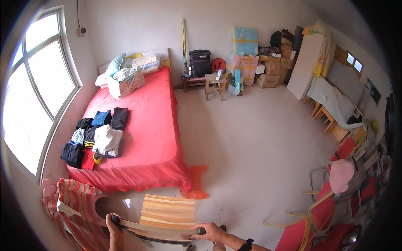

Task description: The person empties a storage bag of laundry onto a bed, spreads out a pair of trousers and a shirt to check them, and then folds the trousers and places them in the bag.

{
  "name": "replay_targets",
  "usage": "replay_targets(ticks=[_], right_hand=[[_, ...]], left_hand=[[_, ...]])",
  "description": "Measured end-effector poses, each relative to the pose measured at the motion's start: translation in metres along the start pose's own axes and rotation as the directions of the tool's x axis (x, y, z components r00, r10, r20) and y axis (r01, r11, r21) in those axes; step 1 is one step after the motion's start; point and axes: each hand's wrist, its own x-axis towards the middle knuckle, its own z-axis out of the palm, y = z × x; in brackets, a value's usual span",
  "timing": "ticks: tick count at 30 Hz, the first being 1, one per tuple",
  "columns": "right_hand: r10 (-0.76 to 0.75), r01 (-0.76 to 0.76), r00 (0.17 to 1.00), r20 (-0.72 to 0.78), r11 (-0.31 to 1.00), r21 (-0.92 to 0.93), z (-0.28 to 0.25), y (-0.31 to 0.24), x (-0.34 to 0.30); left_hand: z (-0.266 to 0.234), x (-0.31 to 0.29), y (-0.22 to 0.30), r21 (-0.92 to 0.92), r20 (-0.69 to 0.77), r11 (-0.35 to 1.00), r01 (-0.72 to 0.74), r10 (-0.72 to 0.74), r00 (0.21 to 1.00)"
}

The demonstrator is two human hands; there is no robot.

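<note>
At the lower edge my left hand (114,229) is closed around one end of a long pale panel (157,231) with black end pieces. My right hand (211,232), a dark band on its wrist, is closed on the other end, by a second black piece. The panel's kind is not clear, and its underside is hidden. Just beyond it lies a wood-grain board (167,209); whether the two are joined I cannot tell. Red striped cloth (77,192) hangs close to my left hand, beside a round dark opening with a pinkish rim.
A bed with a red sheet (150,121) stands ahead on the left, carrying folded clothes (100,134) and pillows (123,79). Red chairs (322,213) crowd the right side. Cardboard boxes (268,79), a black bag (199,62) and a small stool (215,85) line the far wall.
</note>
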Motion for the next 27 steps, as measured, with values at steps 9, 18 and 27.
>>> replay_targets(ticks=[9,18,27], right_hand=[[0.126,-0.123,0.990,-0.063,0.991,0.061,-0.146,-0.009,-0.044],[0.134,-0.146,0.949,-0.287,0.989,-0.022,-0.286,0.010,-0.095],[0.062,-0.132,0.847,-0.528,0.987,-0.096,-0.439,0.011,-0.106]], left_hand=[[0.163,-0.016,-0.015,-0.015,0.026,0.996,0.083,-0.083,0.996],[0.346,-0.005,-0.079,-0.044,0.205,0.978,0.204,-0.191,0.960],[0.550,0.037,-0.129,0.023,0.394,0.895,0.445,-0.417,0.819]])
